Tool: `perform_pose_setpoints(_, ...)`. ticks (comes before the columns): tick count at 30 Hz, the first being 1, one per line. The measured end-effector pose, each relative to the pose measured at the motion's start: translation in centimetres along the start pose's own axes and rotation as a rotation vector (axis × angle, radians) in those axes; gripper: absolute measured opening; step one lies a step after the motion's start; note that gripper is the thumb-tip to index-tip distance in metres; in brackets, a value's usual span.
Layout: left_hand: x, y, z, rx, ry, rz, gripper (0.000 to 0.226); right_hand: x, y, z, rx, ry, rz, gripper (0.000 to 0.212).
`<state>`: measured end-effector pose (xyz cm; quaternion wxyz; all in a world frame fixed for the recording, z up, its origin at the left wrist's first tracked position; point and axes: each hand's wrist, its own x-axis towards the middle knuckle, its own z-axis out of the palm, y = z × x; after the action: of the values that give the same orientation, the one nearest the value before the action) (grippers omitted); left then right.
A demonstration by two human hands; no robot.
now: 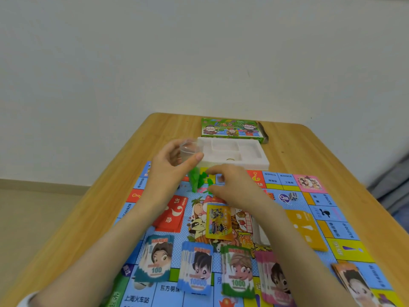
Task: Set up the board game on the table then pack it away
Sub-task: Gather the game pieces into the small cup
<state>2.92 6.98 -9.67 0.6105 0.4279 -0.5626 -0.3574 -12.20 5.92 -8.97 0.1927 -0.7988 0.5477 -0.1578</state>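
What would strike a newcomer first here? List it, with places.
Over the far edge of the board, the left hand holds a clear container just above a cluster of green pieces, with the right hand among them. Stacks of play money line the board's near edge; a white tray and the game box sit beyond.

100 notes [156, 260], 10000 notes [197, 268], 1000 notes [238, 273], 上海火车站 on board [155, 293]

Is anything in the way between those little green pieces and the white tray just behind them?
Nothing visible. The green pieces sit by the right hand, in front of the white tray, whose compartments lie open. The left hand holds a clear container at the tray's left corner, beside the path.
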Motion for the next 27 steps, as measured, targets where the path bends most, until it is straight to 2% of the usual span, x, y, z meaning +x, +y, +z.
perform_pose_setpoints(2,0.0,-0.1,0.0,-0.008,0.003,0.002,0.030,0.0,-0.2,0.7,-0.069,-0.037,-0.030,0.044)
perform_pose_setpoints(5,0.0,-0.2,0.2,-0.030,-0.001,-0.002,0.029,0.2,0.2,1.4,-0.094,-0.004,-0.017,0.041)
perform_pose_setpoints(11,-0.1,-0.3,0.2,0.010,-0.007,0.000,0.034,0.5,0.6,1.3,-0.134,0.089,0.008,0.018)
perform_pose_setpoints(22,-0.5,-0.5,0.4,0.097,-0.103,-0.032,0.043,0.8,1.5,0.2,-0.130,0.145,0.011,0.015)
perform_pose_setpoints(24,-0.6,-0.5,0.5,0.109,-0.134,-0.033,0.043,0.7,1.6,-0.5,-0.043,0.209,0.010,0.011)
perform_pose_setpoints(27,-0.7,-0.4,0.8,0.134,-0.162,-0.030,0.043,0.1,1.3,-2.1,0.293,0.291,0.028,0.008)
